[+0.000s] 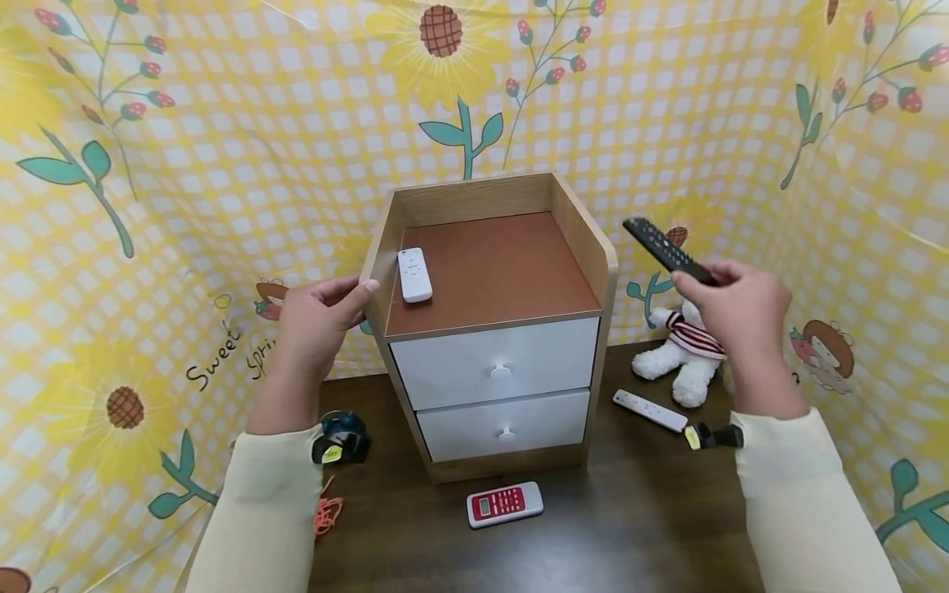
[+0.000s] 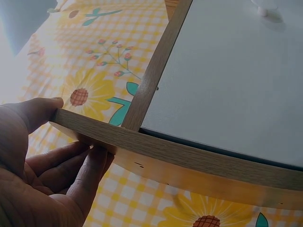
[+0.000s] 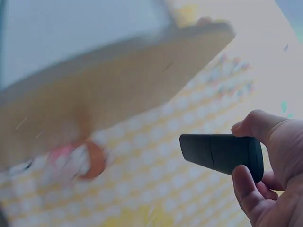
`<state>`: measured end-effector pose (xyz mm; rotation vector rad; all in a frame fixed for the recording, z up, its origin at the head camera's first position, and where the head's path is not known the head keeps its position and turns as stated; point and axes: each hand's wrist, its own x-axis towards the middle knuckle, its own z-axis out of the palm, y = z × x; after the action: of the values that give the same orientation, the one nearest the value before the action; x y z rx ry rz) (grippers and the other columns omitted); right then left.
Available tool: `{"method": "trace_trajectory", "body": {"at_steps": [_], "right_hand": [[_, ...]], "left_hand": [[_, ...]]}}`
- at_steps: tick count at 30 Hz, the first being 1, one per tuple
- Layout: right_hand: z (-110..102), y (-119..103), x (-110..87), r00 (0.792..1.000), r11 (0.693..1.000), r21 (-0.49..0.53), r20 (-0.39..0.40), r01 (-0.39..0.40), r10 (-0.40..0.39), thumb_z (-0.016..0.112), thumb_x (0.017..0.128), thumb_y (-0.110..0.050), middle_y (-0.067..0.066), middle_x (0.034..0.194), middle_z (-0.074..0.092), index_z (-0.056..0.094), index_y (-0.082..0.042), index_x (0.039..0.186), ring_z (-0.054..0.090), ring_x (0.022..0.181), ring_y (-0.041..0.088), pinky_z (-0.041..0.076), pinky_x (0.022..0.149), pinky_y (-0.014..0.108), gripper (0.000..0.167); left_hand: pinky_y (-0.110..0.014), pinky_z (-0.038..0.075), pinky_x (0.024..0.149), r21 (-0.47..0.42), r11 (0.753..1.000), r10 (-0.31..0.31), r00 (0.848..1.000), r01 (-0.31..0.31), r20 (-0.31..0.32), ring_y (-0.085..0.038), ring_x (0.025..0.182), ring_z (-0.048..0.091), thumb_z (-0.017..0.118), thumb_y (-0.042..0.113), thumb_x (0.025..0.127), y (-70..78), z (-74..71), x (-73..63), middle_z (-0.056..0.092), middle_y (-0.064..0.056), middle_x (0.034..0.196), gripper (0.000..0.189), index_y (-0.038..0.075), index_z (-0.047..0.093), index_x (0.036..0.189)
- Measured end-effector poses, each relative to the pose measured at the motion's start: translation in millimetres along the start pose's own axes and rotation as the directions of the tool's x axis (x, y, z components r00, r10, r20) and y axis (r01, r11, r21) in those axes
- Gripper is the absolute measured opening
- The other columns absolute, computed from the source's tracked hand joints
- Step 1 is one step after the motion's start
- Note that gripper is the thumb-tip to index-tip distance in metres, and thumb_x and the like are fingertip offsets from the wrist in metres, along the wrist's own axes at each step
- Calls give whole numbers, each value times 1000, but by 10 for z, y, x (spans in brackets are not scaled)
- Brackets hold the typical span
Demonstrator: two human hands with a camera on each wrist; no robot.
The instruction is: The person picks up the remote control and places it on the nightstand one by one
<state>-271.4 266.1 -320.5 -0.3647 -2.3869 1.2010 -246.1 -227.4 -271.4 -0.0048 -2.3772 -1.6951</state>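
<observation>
In the head view a small two-drawer cabinet (image 1: 493,358) stands on a dark table, with wood-toned sides and white drawer fronts. My left hand (image 1: 315,325) pinches the front edge of its left side panel (image 2: 90,128), thumb on one face and fingers on the other. A white remote control (image 1: 414,276) lies on the brown cabinet top, close to that panel. My right hand (image 1: 741,309) holds a black remote control (image 1: 665,249) in the air, right of the cabinet. In the right wrist view the black remote's smooth back (image 3: 218,153) shows between thumb and fingers.
A white remote with a red face (image 1: 506,504) lies before the cabinet. Right of it are a long white remote (image 1: 650,410) and a white plush toy (image 1: 685,354) in a striped top. At left sit a dark tape dispenser (image 1: 348,436) and orange string (image 1: 328,515).
</observation>
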Motion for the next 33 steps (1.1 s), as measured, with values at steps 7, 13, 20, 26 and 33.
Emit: {"method": "trace_trajectory", "body": {"at_steps": [7,13,20,26,33], "right_hand": [[27,-761,-37,993,988,115,-67,107,-100,88,86,-58,-10,97,76,84,-13,125,61,84,-3,50,72,15,60],[222,-1310,-226,977,970,116,-53,213,-208,90,85,-51,13,112,83,86,-12,119,71,91,16,50,71,19,52],[770,-1624,-548,933,935,11,-69,355,-354,89,82,-47,17,105,82,86,-5,113,74,98,35,59,82,46,53],[1251,-1657,-808,936,935,-42,34,352,-351,86,86,-49,16,105,75,84,-6,115,69,93,33,58,77,45,52],[1603,-1768,-856,943,936,-136,126,325,-309,82,90,-52,11,107,74,83,-8,116,67,93,27,58,77,42,52]], "left_hand": [[-20,59,101,-4,1000,-2,1000,2,1,-7,116,67,75,44,104,-8,-16,-1,64,-18,150,63,2,66,149],[-27,58,107,-4,1000,0,1000,0,13,-7,116,67,75,42,105,-18,0,14,64,-17,151,59,4,67,149],[-30,59,108,34,999,-1,1000,1,-3,-10,117,68,74,45,104,-7,-4,-5,66,-17,150,61,5,67,149],[-26,59,106,38,999,3,1000,-3,-7,-8,116,68,75,46,103,-20,-2,-3,67,-17,149,63,3,67,149],[-24,60,104,30,1000,5,1000,-5,-9,-9,116,69,75,47,103,-27,1,-4,67,-18,147,64,3,67,148]]}}
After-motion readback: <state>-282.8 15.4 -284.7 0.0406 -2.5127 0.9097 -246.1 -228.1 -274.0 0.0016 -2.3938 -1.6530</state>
